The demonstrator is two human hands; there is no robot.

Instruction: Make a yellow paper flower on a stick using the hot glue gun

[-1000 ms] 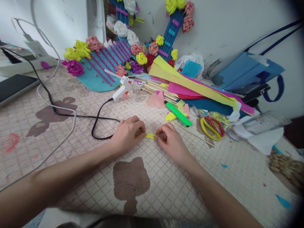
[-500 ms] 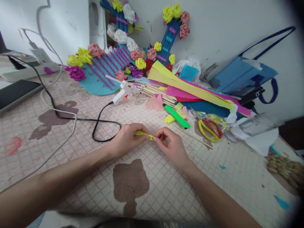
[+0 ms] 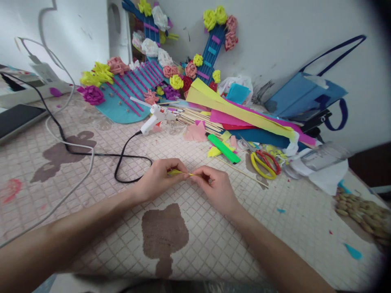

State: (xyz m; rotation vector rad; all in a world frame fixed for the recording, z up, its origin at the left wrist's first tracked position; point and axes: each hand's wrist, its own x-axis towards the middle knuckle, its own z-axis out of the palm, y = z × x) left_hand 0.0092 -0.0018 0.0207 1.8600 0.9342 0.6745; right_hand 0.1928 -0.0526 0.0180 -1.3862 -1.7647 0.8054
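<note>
Yellow strip (image 3: 174, 173), long axis sideways — pinch grip on it from left hand (image 3: 159, 177) and right hand (image 3: 218, 188)

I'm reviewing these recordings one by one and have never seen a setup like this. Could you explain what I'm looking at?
There is no robot here: a person works with two bare hands, seen by a camera worn on their head, looking forward and down. The left hand and right hand meet above a patterned table, each pinching a thin yellow strip in a fingertip grip. Beyond the hands lie a white glue gun, thin wooden sticks, a bright green tool, scissors with red and yellow handles, and a long yellow sheet. Further back are blue pieces decorated with colourful flowers.
</note>
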